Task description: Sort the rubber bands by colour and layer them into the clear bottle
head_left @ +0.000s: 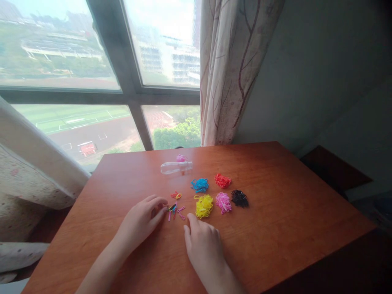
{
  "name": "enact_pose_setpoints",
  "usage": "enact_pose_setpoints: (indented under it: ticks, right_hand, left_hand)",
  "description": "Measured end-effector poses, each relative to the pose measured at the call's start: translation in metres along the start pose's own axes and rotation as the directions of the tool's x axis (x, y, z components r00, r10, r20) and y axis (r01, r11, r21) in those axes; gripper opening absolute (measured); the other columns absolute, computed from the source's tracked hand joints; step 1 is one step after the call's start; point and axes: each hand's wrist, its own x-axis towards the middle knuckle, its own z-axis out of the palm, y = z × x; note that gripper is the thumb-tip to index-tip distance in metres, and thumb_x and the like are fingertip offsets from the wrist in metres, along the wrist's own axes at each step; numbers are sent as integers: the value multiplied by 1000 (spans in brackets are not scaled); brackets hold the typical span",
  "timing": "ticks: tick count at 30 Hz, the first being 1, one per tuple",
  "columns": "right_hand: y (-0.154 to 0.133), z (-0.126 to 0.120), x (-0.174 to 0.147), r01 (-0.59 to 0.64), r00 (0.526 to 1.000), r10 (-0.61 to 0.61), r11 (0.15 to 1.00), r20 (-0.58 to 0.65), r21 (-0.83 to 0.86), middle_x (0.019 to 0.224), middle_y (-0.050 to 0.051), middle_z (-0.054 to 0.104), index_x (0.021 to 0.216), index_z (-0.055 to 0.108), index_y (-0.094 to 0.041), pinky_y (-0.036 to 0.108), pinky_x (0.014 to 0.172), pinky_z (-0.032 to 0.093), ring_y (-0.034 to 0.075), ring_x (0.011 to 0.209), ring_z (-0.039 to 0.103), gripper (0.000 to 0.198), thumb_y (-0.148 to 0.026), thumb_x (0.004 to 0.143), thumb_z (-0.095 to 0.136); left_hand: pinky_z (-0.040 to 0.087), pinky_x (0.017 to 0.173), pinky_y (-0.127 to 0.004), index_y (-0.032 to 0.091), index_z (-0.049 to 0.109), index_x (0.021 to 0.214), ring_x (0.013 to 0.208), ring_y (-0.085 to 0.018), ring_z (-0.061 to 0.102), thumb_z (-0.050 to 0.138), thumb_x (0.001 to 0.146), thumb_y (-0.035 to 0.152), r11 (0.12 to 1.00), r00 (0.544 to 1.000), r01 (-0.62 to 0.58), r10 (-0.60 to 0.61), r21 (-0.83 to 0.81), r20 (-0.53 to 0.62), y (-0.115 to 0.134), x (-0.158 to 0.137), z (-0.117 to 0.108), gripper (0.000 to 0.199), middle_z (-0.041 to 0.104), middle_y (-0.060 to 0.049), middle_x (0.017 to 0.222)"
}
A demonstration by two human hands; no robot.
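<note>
My left hand rests on the table at the left of a small mixed group of coloured rubber bands. Its thumb and index fingertips are apart, close to the nearest bands, with nothing visibly held. My right hand lies just below the pile of yellow rubber bands. The index finger and thumb point toward a few loose pink bands, with a gap between them; the other fingers curl under and are partly hidden. A few red and yellow bands lie above the mixed group.
Farther back are piles of blue bands, red bands, pink bands and black bands. A clear plastic container lies near the window, a pink item behind it. Curtains hang behind the wooden table.
</note>
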Motion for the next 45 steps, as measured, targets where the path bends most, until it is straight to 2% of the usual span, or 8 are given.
enact_pose_setpoints:
  ticks: [8, 13, 17, 21, 24, 27, 38, 45]
  right_hand:
    - [-14, 0, 17, -47, 998, 50, 995, 32, -90, 67, 5, 70, 87, 62, -20, 25, 48, 34, 22, 59, 69, 13, -9, 89, 56]
    - [-3, -5, 10, -26, 999, 27, 999, -32, 25, 68, 2, 71, 84, 63, -23, 25, 49, 31, 19, 59, 68, 13, -13, 89, 57]
    - [32, -18, 3, -11, 984, 36, 990, -172, 144, 66, 0, 70, 86, 65, -23, 24, 52, 32, 15, 55, 64, 15, -19, 92, 52]
    - [83, -34, -1, -75, 950, 111, 988, -293, 132, 58, 0, 65, 84, 65, -21, 23, 52, 33, 14, 50, 59, 23, -27, 95, 47]
    - [113, -41, -1, -91, 940, 118, 991, -319, 98, 56, 0, 62, 84, 67, -20, 23, 52, 34, 14, 49, 58, 27, -31, 95, 45]
    - [124, -42, 1, -62, 950, 86, 994, -301, 89, 59, 1, 64, 87, 68, -20, 23, 53, 37, 14, 51, 59, 27, -32, 95, 45]
    - [111, -40, 9, -22, 948, 43, 997, -316, 69, 66, 2, 68, 96, 69, -19, 23, 56, 37, 14, 53, 60, 24, -27, 95, 46]
    - [64, -21, -3, 88, 977, -42, 973, -210, 214, 70, 0, 69, 97, 67, -21, 24, 61, 39, 15, 60, 64, 21, -21, 95, 47]
  left_hand:
    - [45, 69, -25, 24, 70, 90, 76, -17, 63, 45, 92, 31, 1000, 1000, -12, 13, -14, 26, 2, 1, 1, 26, 66, -2, 90]
    - [44, 66, -24, 25, 70, 89, 73, -16, 62, 47, 91, 32, 999, 1000, -11, 12, -33, 21, 2, 0, 0, 25, 65, -1, 88]
    - [44, 67, -24, 25, 70, 90, 74, -16, 62, 46, 91, 33, 1000, 999, -8, 8, -13, 50, 2, 0, -1, 25, 64, -1, 89]
    - [43, 68, -24, 25, 69, 90, 77, -16, 62, 45, 92, 32, 1000, 998, -9, 10, -6, 69, 3, 0, -1, 25, 64, -1, 92]
    - [43, 67, -24, 25, 69, 90, 77, -17, 62, 46, 91, 32, 1000, 998, -10, 12, -23, 60, 2, 0, -1, 24, 64, -1, 92]
    - [43, 66, -24, 25, 69, 89, 76, -16, 62, 47, 90, 33, 999, 999, -4, 6, -40, 46, 3, 0, -1, 24, 65, -1, 91]
    - [43, 68, -24, 26, 67, 93, 78, -17, 63, 45, 92, 33, 1000, 998, -7, 6, 8, 68, 2, 0, 0, 23, 66, -1, 95]
    - [40, 65, -25, 23, 61, 83, 73, -17, 60, 46, 91, 32, 999, 996, -11, 7, 44, 87, 6, -3, 0, 20, 65, -1, 84]
